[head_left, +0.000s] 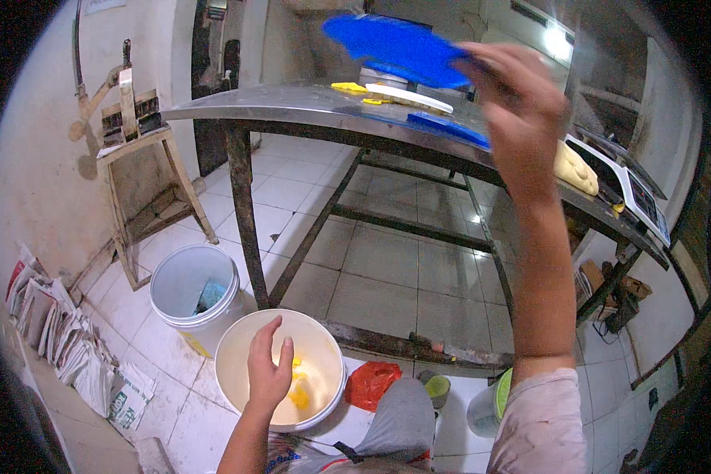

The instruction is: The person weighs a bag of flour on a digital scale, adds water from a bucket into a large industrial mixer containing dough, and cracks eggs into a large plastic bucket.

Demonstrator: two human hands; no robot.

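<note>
My right hand is raised above the metal table, blurred by motion. Its fingers close on one end of a flat blue piece with an uneven edge; its exact kind is smeared. At lower left my left hand hangs over a round cream-coloured tub, thumb apart from the fingers, holding nothing. Yellow scraps lie at the tub's bottom. On the table, below the raised piece, sit a long white object, another blue flat strip and small yellow pieces.
Pale yellow dough and a white scale occupy the table's right end. A white bucket stands beside the tub, with a red plastic bag on its other side. A wooden stand and stacked papers line the left wall.
</note>
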